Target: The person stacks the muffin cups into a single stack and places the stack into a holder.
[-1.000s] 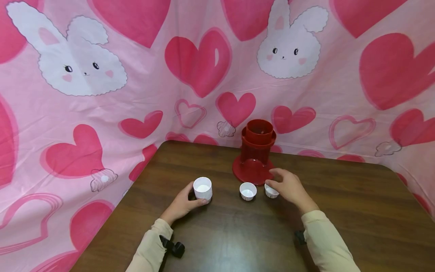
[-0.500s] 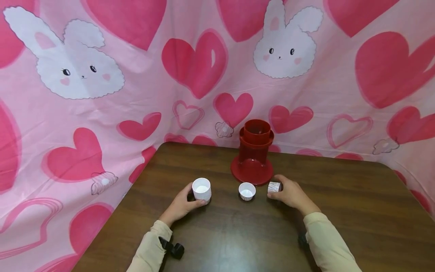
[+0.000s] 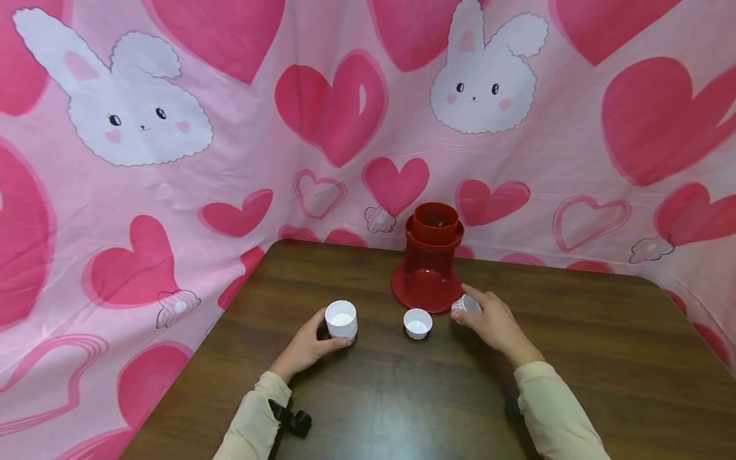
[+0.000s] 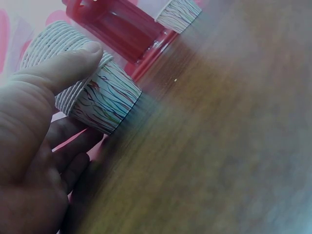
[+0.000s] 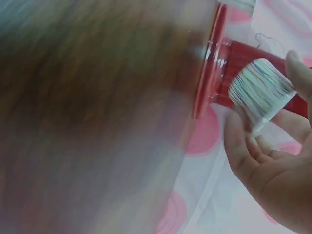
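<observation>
My left hand (image 3: 307,344) grips a stack of white paper baking cups (image 3: 342,321) that stands upright on the table. In the left wrist view, the stack (image 4: 109,95) shows several nested rims and coloured wavy lines, with the thumb laid over it. My right hand (image 3: 496,324) holds one paper baking cup (image 3: 466,306) tilted, its opening turned toward the palm. The right wrist view shows this cup (image 5: 258,90) between thumb and fingers, off the table. Between the hands, another baking cup (image 3: 417,324) sits upright on the table.
Behind the cups stands a red plastic holder (image 3: 430,255) with a round base and a cylindrical top. The brown wooden table (image 3: 368,390) reaches back to a pink cloth (image 3: 241,128) with hearts and rabbits.
The right hand has picked up the right-hand baking cup, which stood upright on the table, and turned it in its fingers. The left hand and its stack stay in place.
</observation>
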The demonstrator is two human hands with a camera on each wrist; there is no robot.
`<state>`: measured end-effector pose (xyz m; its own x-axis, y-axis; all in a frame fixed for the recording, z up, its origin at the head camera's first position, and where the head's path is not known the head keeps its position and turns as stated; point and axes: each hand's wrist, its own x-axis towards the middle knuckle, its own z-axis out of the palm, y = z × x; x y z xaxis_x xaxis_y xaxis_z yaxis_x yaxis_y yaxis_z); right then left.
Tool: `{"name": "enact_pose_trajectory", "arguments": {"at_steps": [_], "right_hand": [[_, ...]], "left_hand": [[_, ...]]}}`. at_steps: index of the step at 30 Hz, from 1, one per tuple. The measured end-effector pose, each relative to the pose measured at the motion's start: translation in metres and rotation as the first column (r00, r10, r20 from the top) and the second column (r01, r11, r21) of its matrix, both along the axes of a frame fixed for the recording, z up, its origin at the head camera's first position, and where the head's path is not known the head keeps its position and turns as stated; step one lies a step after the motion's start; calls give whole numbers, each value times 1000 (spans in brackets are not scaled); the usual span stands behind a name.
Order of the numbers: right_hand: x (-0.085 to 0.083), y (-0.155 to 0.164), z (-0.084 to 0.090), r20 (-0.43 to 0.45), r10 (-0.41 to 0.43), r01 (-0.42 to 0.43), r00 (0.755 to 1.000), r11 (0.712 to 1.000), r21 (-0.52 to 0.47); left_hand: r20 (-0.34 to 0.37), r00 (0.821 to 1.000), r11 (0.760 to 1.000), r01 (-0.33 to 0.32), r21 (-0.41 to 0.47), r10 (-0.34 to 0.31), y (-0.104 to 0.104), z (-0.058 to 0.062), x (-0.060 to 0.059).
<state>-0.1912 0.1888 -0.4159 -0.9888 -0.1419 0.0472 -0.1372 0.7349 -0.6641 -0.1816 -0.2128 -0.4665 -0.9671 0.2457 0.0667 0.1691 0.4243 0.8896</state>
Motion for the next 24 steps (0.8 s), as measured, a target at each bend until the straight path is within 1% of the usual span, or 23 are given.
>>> {"name": "enact_pose_trajectory", "arguments": {"at_steps": [4, 7, 16, 21, 24], "right_hand": [[0, -12, 7, -32, -46, 44, 998, 996, -77], [1, -23, 12, -56, -65, 58, 996, 991, -119], [1, -54, 18, -158, -12, -21, 987, 978, -207], [2, -73, 25, -224, -26, -33, 974, 966, -258], [3, -84, 31, -242, -34, -37, 970, 958, -284]], "left_hand": [[1, 1000, 1000, -3, 1, 3, 0, -1, 0], [4, 1000, 1000, -3, -1, 3, 0, -1, 0], [13, 1000, 1000, 2, -11, -2, -1, -2, -1], [7, 1000, 1000, 7, 1, -7, -1, -1, -2], [2, 1000, 1000, 14, 6, -14, -2, -2, -2]]}}
